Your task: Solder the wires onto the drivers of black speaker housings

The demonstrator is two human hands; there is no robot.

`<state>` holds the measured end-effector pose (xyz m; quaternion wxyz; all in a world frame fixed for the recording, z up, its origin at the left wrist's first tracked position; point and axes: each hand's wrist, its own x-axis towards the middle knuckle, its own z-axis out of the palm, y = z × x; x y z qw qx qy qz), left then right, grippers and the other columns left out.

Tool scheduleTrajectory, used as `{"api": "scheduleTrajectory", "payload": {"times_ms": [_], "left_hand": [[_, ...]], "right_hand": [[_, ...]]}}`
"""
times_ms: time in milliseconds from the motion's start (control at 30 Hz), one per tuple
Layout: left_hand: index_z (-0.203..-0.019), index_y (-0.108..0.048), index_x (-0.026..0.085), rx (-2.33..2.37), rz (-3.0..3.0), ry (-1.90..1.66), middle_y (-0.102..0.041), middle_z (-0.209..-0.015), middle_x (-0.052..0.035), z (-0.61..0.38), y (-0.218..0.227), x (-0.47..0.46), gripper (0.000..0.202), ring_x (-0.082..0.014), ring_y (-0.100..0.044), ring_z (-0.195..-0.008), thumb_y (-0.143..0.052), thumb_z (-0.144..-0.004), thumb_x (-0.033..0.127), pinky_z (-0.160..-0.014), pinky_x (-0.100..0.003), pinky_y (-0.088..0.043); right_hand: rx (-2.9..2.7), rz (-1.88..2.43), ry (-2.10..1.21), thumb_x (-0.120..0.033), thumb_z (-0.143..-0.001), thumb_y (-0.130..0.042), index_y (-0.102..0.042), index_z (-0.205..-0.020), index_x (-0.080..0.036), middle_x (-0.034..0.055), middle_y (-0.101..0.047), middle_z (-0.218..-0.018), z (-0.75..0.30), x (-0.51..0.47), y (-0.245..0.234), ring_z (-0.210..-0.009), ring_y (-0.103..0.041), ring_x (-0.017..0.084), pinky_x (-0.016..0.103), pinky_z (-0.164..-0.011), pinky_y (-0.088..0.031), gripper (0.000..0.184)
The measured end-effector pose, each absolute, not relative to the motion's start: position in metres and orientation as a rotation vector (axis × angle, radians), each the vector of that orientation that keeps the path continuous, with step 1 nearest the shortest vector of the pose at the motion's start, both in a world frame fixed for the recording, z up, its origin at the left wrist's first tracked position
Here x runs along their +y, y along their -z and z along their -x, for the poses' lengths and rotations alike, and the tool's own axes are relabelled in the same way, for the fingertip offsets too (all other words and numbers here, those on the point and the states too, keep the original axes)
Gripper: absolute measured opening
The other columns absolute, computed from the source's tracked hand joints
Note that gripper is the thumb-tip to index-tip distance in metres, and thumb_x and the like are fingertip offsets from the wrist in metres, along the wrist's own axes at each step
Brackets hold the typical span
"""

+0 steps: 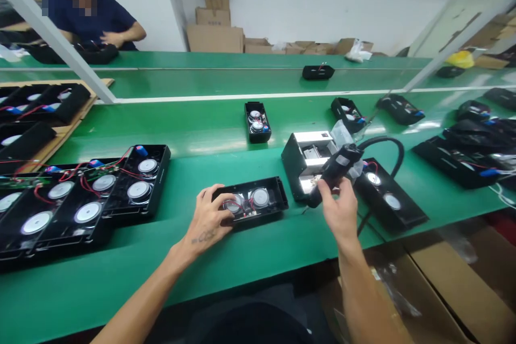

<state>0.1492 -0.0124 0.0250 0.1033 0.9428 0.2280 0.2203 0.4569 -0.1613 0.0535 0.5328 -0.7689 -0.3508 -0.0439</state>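
Observation:
My left hand [212,212] is closed round the left end of a black speaker box [252,217], which lies face-down flat on the green bench with its inside showing. Two round silver speaker magnets and red wires sit within it. In my right hand [338,207] is a black electric screwdriver [336,169], tilted, its thick black cable [397,142] looping away to the right. The screwdriver's lower end is in front of a black-and-white screw feeder [296,164]; whether they touch I cannot tell. Part of the speaker box's left end hides behind my fingers.
Several open speaker boxes [159,193] stand side by side at the left. Another box [393,217] lies right of the feeder, and one [258,131] stands farther back. Cardboard boxes [455,274] are below the bench at right. A person [116,16] works across the bench.

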Motion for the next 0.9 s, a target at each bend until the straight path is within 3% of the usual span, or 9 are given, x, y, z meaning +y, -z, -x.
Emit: {"api": "scheduleTrajectory", "payload": {"times_ms": [100, 233, 333, 467, 567, 733, 900], "left_hand": [[-0.078, -0.078, 0.026, 0.669, -2.797, -0.647, -0.074, -0.127, -0.0046, -0.149, -0.025, -0.011, 0.016, -0.0416, -0.048, -0.137, -0.085, -0.071, 0.013, -0.109, -0.064, -0.041], [-0.079, -0.078, 0.027, 0.672, -2.8, -0.627, -0.073, -0.128, -0.0046, -0.148, -0.023, -0.007, 0.014, -0.0411, -0.048, -0.138, -0.084, -0.074, 0.016, -0.11, -0.063, -0.041], [-0.08, -0.079, 0.028, 0.663, -2.818, -0.617, -0.073, -0.13, -0.0048, -0.147, -0.018, -0.003, 0.011, -0.0409, -0.048, -0.139, -0.083, -0.076, 0.019, -0.11, -0.063, -0.042], [-0.077, -0.079, 0.029, 0.64, -2.827, -0.648, -0.073, -0.127, -0.0049, -0.147, -0.013, 0.004, 0.006, -0.0402, -0.05, -0.136, -0.081, -0.08, 0.024, -0.108, -0.064, -0.044], [-0.077, -0.079, 0.029, 0.624, -2.81, -0.641, -0.072, -0.128, -0.0054, -0.147, -0.013, 0.005, 0.006, -0.0394, -0.05, -0.136, -0.08, -0.082, 0.027, -0.108, -0.062, -0.046], [-0.078, -0.079, 0.028, 0.663, -2.777, -0.61, -0.072, -0.126, -0.0057, -0.146, -0.016, -0.011, 0.005, -0.0404, -0.049, -0.135, -0.081, -0.082, 0.027, -0.106, -0.063, -0.048], [-0.079, -0.079, 0.028, 0.72, -2.754, -0.609, -0.073, -0.125, -0.005, -0.147, -0.018, -0.031, 0.008, -0.0419, -0.047, -0.137, -0.082, -0.079, 0.021, -0.107, -0.065, -0.047]], "right_hand": [[-0.775, 1.531, -0.105, -0.043, -0.081, -0.083, -0.058, -0.104, -0.022, 0.0005, -0.07, -0.083, -0.449, -0.145, -0.037, -0.071, -0.067, 0.019, 0.04, -0.074, -0.057, 0.039], [-0.779, 1.247, -0.493, -0.033, -0.086, -0.076, -0.056, -0.11, -0.024, -0.0105, -0.057, -0.059, -0.446, -0.141, -0.034, -0.043, -0.054, 0.012, 0.029, -0.049, -0.047, 0.033], [-0.735, 1.171, -0.34, -0.026, -0.083, -0.079, -0.057, -0.107, -0.024, -0.0106, -0.06, -0.06, -0.462, -0.147, -0.06, -0.048, -0.057, 0.011, 0.029, -0.056, -0.05, 0.032], [-0.788, 1.096, -0.039, -0.027, -0.088, -0.075, -0.048, -0.132, -0.029, -0.01, -0.064, -0.069, -0.488, -0.148, -0.1, -0.051, -0.06, 0.012, 0.031, -0.058, -0.053, 0.051], [-0.875, 1.123, 0.027, -0.025, -0.087, -0.075, -0.048, -0.132, -0.028, -0.0112, -0.064, -0.066, -0.499, -0.138, -0.105, -0.049, -0.06, 0.012, 0.031, -0.059, -0.054, 0.052], [-0.936, 1.205, -0.155, -0.025, -0.086, -0.075, -0.051, -0.122, -0.024, -0.0132, -0.058, -0.058, -0.494, -0.131, -0.095, -0.043, -0.052, 0.01, 0.03, -0.052, -0.048, 0.043], [-0.945, 1.055, -0.436, -0.023, -0.091, -0.073, -0.044, -0.141, -0.03, -0.0132, -0.055, -0.063, -0.447, -0.144, -0.1, -0.042, -0.052, 0.01, 0.027, -0.045, -0.046, 0.058]]}}
